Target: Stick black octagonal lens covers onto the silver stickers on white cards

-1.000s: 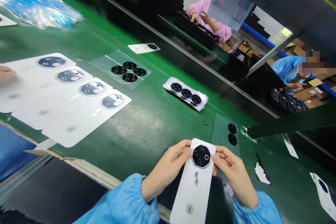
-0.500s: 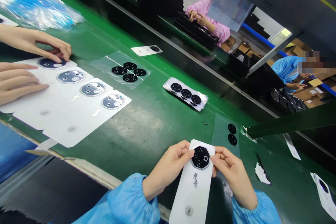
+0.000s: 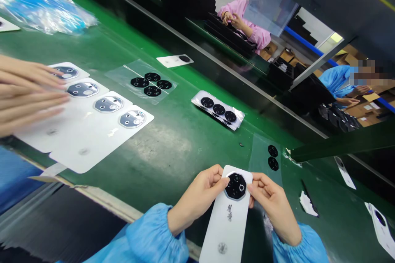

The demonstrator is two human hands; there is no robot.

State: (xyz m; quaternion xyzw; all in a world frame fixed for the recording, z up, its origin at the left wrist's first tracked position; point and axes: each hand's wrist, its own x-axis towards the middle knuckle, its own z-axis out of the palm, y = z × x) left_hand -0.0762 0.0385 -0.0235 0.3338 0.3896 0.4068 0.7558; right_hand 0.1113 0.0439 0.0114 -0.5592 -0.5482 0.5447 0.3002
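Left hand (image 3: 197, 200) pinches the white panel (image 3: 227, 232) by one edge, thumb at its black disc (image 3: 237, 187) | right hand (image 3: 275, 204) pinches opposite edge | panel toward six o'clock; I judge paired grips steady it | two more discs (image 3: 273, 163), two o'clock from it, likely kept handy

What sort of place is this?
It looks like a factory workshop, maybe an assembly line. One white panel is held at a long green bench, matching panels lie in a row, and a person in pink and another in blue are across the way.
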